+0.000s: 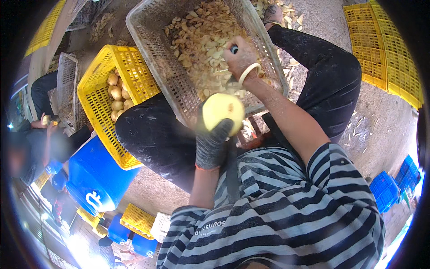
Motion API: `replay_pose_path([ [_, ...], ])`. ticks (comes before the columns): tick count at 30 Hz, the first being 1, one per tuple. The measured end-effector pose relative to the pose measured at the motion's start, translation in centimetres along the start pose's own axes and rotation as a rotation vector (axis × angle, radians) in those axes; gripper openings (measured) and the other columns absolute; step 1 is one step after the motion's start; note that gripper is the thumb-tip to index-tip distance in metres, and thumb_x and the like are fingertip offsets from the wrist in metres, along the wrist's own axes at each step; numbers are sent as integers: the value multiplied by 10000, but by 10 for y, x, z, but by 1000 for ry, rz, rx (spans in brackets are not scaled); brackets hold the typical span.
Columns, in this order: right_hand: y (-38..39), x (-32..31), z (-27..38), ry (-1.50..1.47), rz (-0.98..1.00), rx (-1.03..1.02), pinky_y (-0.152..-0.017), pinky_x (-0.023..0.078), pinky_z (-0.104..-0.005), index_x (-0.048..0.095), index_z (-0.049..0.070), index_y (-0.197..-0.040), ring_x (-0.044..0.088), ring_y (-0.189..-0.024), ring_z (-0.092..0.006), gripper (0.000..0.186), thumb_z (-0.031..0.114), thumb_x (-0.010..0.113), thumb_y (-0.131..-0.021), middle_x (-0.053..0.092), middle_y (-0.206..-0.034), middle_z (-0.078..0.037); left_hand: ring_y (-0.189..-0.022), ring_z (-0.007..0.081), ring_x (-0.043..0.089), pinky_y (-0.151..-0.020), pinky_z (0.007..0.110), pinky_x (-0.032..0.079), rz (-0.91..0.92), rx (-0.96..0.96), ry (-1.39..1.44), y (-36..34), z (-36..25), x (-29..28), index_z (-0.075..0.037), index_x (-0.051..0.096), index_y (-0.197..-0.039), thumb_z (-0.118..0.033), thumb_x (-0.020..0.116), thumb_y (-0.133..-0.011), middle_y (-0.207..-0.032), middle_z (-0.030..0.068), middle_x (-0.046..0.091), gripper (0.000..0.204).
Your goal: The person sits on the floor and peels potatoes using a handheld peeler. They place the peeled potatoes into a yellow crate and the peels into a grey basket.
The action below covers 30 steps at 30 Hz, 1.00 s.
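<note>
My left hand [212, 142], in a grey knit glove, is closed round a large peeled potato [222, 113]. The potato is pale yellow and has a brown spot on its upper face. Just above and to the right of it, my bare right hand [242, 57] is a fist round a dark-handled tool [234, 48]. Only the handle's round end shows clearly; a dark part below the fist is blurred, and I cannot tell the blade's kind. A pale bangle [249, 74] circles that wrist. Both hands are over the near end of a grey crate [154, 58] holding many peelings [204, 38].
Beside my left knee, a yellow crate [92, 92] holds several unpeeled potatoes [117, 93]. Behind it stands a blue barrel [101, 172]. Stacked yellow crates [380, 45] rise at the far right. Another person [38, 148] works at the left edge. Peelings litter the floor.
</note>
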State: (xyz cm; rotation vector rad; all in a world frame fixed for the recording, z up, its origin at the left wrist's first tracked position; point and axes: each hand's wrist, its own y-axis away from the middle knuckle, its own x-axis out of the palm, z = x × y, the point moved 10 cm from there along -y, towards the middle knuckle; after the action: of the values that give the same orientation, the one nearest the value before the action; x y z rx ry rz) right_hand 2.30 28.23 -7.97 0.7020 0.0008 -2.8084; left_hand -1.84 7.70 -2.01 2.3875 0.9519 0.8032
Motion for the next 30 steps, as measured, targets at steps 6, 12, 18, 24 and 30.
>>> replay_pose_path([
  [6,-33,-36,-23,-38,-120,32,-526,489,-307,585,-10,-861,588,-512,-185,217,170,625,-747,618,-699,-131,-768,293,649,-499,348,524,19,-89,87,-4,9,-14,3,464,-1199,-341,691,-785,-969,169,613,584],
  [12,-17,-22,-44,-704,36,534,-464,481,-259,567,-8,-916,566,-506,-140,223,115,711,-800,589,-654,-74,-877,352,618,-690,448,542,-78,-190,440,-13,15,-15,-32,477,-1209,-522,593,-826,-1047,173,596,633],
  [18,33,-15,29,-821,186,490,-395,398,-250,508,1,-910,499,-432,-125,240,164,660,-823,544,-583,-59,-1009,331,566,-868,494,490,-45,-300,721,-22,30,-16,-72,513,-1195,-549,551,-822,-1132,149,577,607],
  [24,55,-1,63,-542,329,354,-402,416,-266,513,-21,-859,496,-417,-128,183,113,625,-805,534,-550,-56,-999,275,590,-868,411,495,-24,-293,680,-27,33,-19,-86,519,-1198,-488,533,-848,-1132,109,589,534],
  [30,44,31,41,-500,472,438,-452,462,-296,544,-19,-828,539,-474,-145,162,115,619,-776,568,-601,-91,-1049,284,581,-880,442,491,-15,-263,632,-29,36,-18,-80,497,-1207,-486,528,-867,-1163,132,577,531],
])
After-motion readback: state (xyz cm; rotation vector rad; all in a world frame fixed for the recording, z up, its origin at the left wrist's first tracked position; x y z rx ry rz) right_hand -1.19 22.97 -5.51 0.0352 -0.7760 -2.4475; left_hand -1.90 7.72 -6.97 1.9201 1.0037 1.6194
